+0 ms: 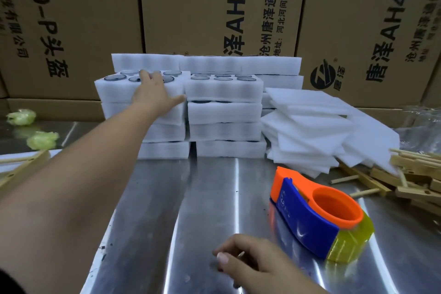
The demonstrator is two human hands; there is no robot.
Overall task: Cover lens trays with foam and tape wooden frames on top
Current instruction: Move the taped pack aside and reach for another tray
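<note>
White foam lens tray [112,90] lies under the left hand [152,95], fingers [144,75] spread flat.

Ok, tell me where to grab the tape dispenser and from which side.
Probably the blue wall beside the orange ring. The tape dispenser lies on its side with the ring opening up, so come from above with the right hand, fingers in the ring, thumb outside.

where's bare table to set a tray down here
Bare steel table in the middle, bordered by the tray stacks behind, the tape dispenser right and the right hand in front. Crowded right: foam sheets, wooden frames.
</note>
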